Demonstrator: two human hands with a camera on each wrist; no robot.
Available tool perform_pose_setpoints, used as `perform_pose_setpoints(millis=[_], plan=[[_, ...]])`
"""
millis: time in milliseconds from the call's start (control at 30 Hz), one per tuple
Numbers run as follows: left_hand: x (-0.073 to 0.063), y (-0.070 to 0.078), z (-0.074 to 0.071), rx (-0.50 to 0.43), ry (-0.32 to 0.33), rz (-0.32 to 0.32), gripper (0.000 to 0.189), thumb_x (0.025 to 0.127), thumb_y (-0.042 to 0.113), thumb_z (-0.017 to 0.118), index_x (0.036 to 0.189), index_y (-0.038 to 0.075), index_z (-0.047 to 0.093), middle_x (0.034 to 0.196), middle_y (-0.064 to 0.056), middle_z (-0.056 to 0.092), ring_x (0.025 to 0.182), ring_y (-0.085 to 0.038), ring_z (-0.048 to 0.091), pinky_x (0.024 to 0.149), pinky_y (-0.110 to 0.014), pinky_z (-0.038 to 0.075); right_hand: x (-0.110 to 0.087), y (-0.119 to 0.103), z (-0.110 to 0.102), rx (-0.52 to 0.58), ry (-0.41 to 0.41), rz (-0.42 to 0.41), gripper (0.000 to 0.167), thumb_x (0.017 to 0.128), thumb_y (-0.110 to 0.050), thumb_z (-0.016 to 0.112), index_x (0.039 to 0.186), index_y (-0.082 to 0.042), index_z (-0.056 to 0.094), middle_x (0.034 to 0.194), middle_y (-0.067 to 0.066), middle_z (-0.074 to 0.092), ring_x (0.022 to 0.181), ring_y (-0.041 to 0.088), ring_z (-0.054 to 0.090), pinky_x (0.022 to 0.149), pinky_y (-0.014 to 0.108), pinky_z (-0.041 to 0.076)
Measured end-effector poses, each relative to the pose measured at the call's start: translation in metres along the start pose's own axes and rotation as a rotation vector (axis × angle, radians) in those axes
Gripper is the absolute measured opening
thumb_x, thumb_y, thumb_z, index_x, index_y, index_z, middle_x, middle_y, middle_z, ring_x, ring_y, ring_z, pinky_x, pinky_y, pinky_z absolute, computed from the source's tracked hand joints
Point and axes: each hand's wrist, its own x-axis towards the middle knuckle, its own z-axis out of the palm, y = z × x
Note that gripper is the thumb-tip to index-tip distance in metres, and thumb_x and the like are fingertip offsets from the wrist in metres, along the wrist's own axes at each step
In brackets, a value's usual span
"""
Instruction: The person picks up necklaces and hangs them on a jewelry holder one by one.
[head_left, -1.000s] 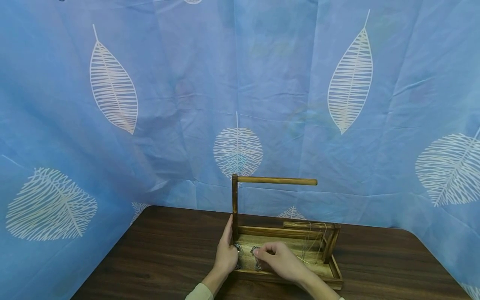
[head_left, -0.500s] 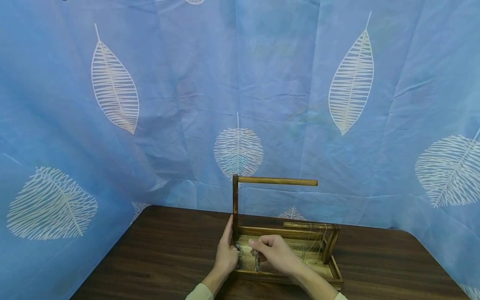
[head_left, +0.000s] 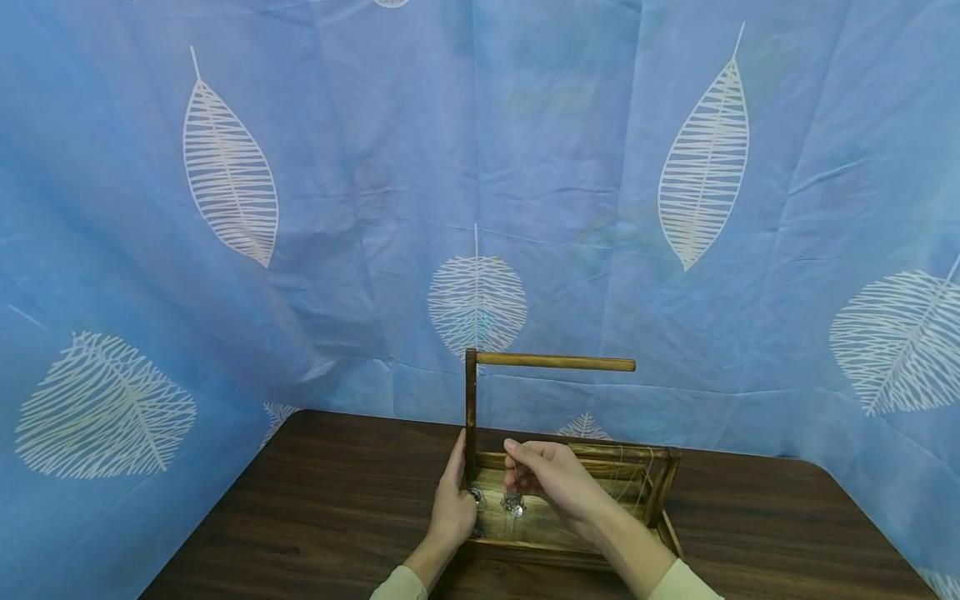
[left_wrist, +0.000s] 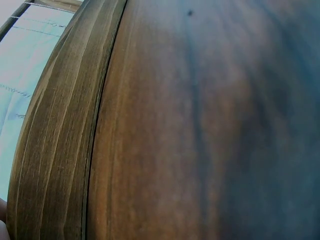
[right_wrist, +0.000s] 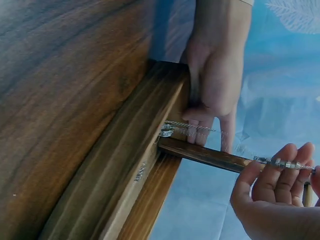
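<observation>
A wooden jewelry stand has a tray base and an upright post at its left end. My left hand rests along the outside of that post with straight fingers; the right wrist view also shows this left hand beside the post. Above the tray, my right hand pinches a silvery chain with clear stones between thumb and fingertips. The chain hangs down in a bunch. More silvery jewelry lies in the tray beside my left hand.
A long bar juts right from the post's top. At the tray's right end, a lower bar carries thin necklaces. The stand sits on a dark wooden table before a blue leaf-patterned cloth.
My right hand has taken up the silvery chain from the tray and raised it, moving upward. My left hand stays at the post.
</observation>
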Motion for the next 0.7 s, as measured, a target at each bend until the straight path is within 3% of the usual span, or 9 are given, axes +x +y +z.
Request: perform_pose_setpoints(millis=[233,533,700], plan=[[0.002,-0.001,-0.001,-0.006,-0.006,-0.019,0.103,0.074,-0.028,0.026,0.164,0.022,0.015,0.166,-0.017,0.011,0.150,-0.040,0.013,0.115,-0.062,0.018,0.004,-0.012,-0.001,0.048,0.027,-0.002,0.030,0.100,-0.035,0.061,0.099,-0.006,0.069,0.082,0.002,0.067,0.081,0.019,0.064,0.085,0.037,0.053],[0.002,-0.002,0.000,-0.004,0.005,0.003,0.104,0.072,-0.028,0.025,0.163,0.020,0.016,0.166,-0.019,0.013,0.149,-0.042,0.014,0.115,-0.063,0.017,0.014,-0.030,-0.006,-0.005,0.034,-0.057,0.034,0.101,-0.028,0.062,0.114,0.002,0.068,0.091,0.006,0.071,0.090,0.022,0.068,0.090,0.037,0.054],[0.002,-0.002,0.001,-0.006,0.012,0.002,0.104,0.072,-0.029,0.025,0.163,0.021,0.017,0.166,-0.018,0.014,0.149,-0.041,0.014,0.115,-0.062,0.017,0.020,-0.039,-0.009,-0.015,0.065,-0.087,0.033,0.101,-0.025,0.062,0.115,0.004,0.068,0.094,0.009,0.073,0.095,0.026,0.070,0.094,0.040,0.053]])
